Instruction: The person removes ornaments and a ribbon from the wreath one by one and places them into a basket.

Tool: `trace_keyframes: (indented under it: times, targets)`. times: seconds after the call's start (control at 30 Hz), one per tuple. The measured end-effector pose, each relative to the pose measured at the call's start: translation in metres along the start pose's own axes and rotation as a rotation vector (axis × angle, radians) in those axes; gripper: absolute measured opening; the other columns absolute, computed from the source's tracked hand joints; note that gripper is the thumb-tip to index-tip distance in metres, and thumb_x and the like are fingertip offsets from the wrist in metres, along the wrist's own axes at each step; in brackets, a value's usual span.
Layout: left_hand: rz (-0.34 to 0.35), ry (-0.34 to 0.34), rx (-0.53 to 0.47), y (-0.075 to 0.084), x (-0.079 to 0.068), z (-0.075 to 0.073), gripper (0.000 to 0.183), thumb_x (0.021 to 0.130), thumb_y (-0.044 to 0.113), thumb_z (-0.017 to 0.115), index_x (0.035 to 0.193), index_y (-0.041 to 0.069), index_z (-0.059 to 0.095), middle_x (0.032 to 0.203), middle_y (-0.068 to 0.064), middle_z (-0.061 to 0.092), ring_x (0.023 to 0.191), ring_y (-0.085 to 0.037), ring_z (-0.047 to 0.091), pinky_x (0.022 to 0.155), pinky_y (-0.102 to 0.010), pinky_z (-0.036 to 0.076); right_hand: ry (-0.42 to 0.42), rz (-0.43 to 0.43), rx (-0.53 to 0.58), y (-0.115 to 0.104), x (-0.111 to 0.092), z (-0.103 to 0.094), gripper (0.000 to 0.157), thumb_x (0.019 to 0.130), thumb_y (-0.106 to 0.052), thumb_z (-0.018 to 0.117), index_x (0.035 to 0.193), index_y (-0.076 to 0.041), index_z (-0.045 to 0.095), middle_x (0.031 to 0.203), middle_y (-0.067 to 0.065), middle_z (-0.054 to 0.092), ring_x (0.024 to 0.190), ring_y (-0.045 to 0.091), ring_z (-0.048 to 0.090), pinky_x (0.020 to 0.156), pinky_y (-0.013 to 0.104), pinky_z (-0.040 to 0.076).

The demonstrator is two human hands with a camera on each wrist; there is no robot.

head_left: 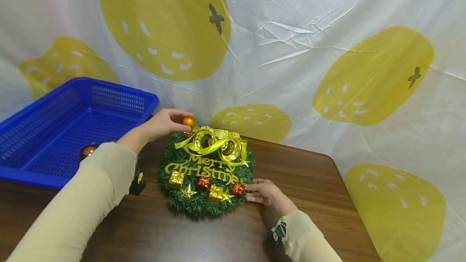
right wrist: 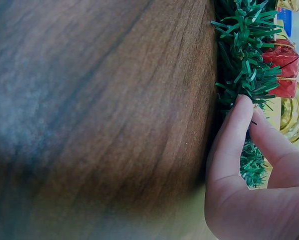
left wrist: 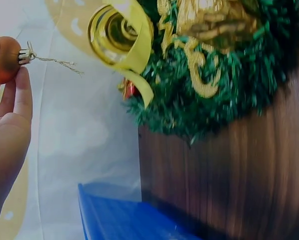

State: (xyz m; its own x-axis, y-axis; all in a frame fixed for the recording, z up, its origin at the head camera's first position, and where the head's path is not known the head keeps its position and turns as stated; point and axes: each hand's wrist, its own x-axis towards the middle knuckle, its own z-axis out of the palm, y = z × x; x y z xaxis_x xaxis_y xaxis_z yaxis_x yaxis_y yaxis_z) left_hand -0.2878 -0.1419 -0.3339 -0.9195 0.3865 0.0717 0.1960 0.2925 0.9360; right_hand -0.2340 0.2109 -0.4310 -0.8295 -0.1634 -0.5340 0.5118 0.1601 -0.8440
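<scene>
A green Christmas wreath [head_left: 225, 209] lies on the table, decorated with gold bells [head_left: 230, 149], a yellow ribbon, gold lettering, stars and small red and gold gift boxes. My left hand [head_left: 164, 123] pinches an orange Christmas ball [head_left: 188, 122] above the wreath's back left edge. In the left wrist view the ball's silver cap and a loose gold string [left wrist: 57, 61] point toward the wreath. My right hand [head_left: 265, 192] pinches the wreath's right edge between thumb and fingers, beside a red gift box [right wrist: 283, 67].
A blue plastic basket [head_left: 142, 96] stands on the left, with a shiny copper ball [head_left: 88, 151] in it, partly behind my left sleeve. Brown wooden table [head_left: 309, 181] surrounds the wreath. Behind the table hangs a white curtain [head_left: 276, 51] with yellow fruit prints.
</scene>
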Motion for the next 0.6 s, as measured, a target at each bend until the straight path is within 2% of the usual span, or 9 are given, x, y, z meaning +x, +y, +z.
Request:
trace_keyframes:
  times: [0.13,0.3,0.43,0.6]
  targets:
    - [-0.01,0.033,0.031,0.0,-0.005,-0.012,0.052,0.086,0.013,0.065,0.134,0.002,0.05,0.128,-0.022,0.056,0.115,-0.027,0.054,0.093,-0.029,0.047,0.008,0.0,-0.001,0.0,0.001,0.0,0.068,0.093,0.001,0.051,0.143,0.016,0.007,0.083,0.001,0.062,0.06,0.008,0.061,0.061,0.019,0.055]
    - [-0.037,0.059,0.07,0.0,-0.015,-0.028,0.054,0.087,0.017,0.066,0.136,0.004,0.048,0.129,-0.021,0.055,0.114,-0.025,0.054,0.097,-0.035,0.044,0.002,0.004,0.004,0.0,0.002,0.0,0.068,0.092,0.001,0.051,0.143,0.015,0.008,0.08,0.0,0.061,0.06,0.008,0.061,0.06,0.019,0.055]
    - [-0.064,0.08,0.089,-0.004,-0.025,-0.043,0.056,0.087,0.021,0.066,0.137,0.005,0.047,0.129,-0.02,0.056,0.104,-0.011,0.057,0.097,-0.034,0.044,-0.015,0.007,0.009,0.001,0.002,0.0,0.066,0.093,0.001,0.05,0.143,0.014,0.009,0.074,-0.001,0.061,0.059,0.008,0.061,0.059,0.019,0.055]
    - [-0.078,0.11,0.127,-0.008,-0.035,-0.062,0.057,0.087,0.026,0.067,0.137,0.005,0.048,0.128,-0.017,0.058,0.091,0.007,0.056,0.088,-0.02,0.045,-0.019,-0.007,0.011,0.001,0.001,0.0,0.065,0.092,0.003,0.05,0.142,0.015,0.01,0.076,0.0,0.06,0.06,0.008,0.061,0.059,0.019,0.055]
